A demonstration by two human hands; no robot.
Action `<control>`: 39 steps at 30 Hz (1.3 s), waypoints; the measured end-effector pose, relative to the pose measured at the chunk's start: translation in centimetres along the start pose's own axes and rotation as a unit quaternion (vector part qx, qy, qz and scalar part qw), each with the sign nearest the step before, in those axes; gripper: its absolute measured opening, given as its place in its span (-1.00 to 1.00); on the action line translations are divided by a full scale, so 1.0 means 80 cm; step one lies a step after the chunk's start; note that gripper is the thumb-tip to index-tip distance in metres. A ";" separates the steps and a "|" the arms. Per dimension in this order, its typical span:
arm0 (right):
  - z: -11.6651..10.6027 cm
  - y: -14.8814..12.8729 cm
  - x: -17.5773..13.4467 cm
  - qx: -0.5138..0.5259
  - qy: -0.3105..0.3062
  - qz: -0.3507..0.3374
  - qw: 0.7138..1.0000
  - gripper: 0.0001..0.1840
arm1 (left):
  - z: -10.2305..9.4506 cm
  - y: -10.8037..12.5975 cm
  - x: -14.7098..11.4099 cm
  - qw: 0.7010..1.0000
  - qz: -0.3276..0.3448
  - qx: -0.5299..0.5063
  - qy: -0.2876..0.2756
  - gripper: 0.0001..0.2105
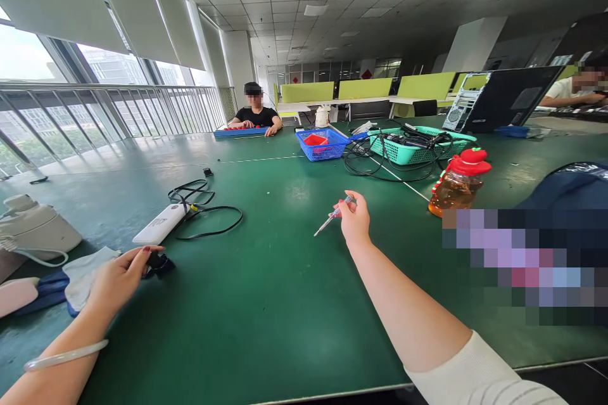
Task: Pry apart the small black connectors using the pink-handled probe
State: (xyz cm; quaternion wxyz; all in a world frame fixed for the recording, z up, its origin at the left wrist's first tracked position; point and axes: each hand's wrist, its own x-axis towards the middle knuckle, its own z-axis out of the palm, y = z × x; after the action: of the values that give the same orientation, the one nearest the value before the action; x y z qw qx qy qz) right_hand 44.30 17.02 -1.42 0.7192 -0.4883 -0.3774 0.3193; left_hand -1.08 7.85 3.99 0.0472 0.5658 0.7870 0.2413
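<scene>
My right hand [356,221] is raised over the middle of the green table [266,329]. Its fingers pinch the handle of a slim screwdriver [323,227], whose metal tip points down and to the left. At the left, my left hand [111,281] has its fingers closed on a small black object [160,265]; what kind it is I cannot make out. Beyond that hand lies a white power bank [160,224] with a black cable [228,208] looped beside it. A pale cloth item [85,269] is next to my left wrist.
A blue basket [323,150], a green basket [403,154] of black cables and a red-capped bottle [456,186] stand at the right and back. A computer case [508,101] is behind them. A beige container [40,227] stands far left. Another person [259,115] sits across the table.
</scene>
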 end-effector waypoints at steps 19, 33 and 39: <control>0.000 -0.007 -0.003 -0.006 0.002 0.006 1.000 -0.55 | 0.003 0.002 0.004 0.987 0.015 0.155 -0.035 -0.50; -0.001 -0.010 -0.004 -0.020 0.007 0.012 1.000 -0.56 | -0.001 0.010 -0.001 0.990 0.027 0.133 -0.030 -0.54; -0.002 -0.010 -0.004 -0.016 0.008 0.011 1.000 -0.56 | 0.003 -0.002 -0.001 0.993 0.020 0.100 -0.061 -0.45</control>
State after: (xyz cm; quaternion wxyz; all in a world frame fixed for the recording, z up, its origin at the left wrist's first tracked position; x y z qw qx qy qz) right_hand 44.32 16.46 -0.80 0.7106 -0.5062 -0.3716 0.3174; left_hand -1.12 7.85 3.67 0.0337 0.5973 0.7911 0.1272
